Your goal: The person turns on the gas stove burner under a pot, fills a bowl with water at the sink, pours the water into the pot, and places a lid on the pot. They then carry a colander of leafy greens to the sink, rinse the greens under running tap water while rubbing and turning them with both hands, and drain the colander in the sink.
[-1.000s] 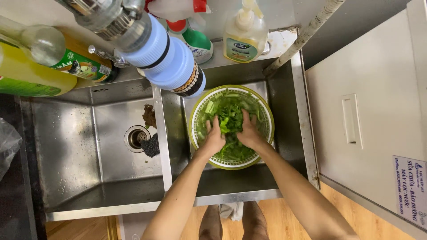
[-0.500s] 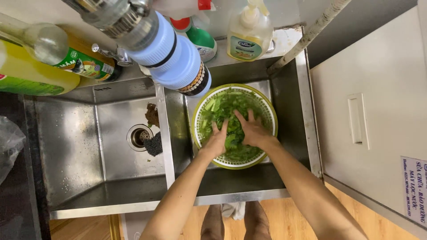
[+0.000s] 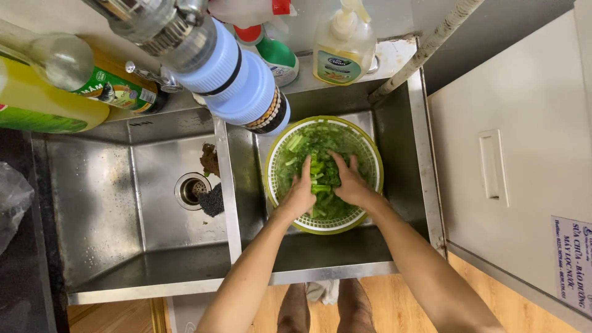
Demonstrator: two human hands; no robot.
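Green leafy vegetables (image 3: 320, 176), wet and chopped, fill a round colander (image 3: 274, 185), grasped in both hands' grip, left hand (image 3: 300, 192), right hand (image 3: 350, 184).

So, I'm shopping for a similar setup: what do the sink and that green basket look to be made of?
The sink looks like stainless steel with a brushed finish: grey, softly reflective, with folded edges. The basket holding the greens seems to be plastic: opaque yellow-green rim over pale slotted walls, matte. Both hands, left hand and right hand, press into the greens.

Both forearms bare to the elbow — no sleeves, rings or watch — feet bare too.
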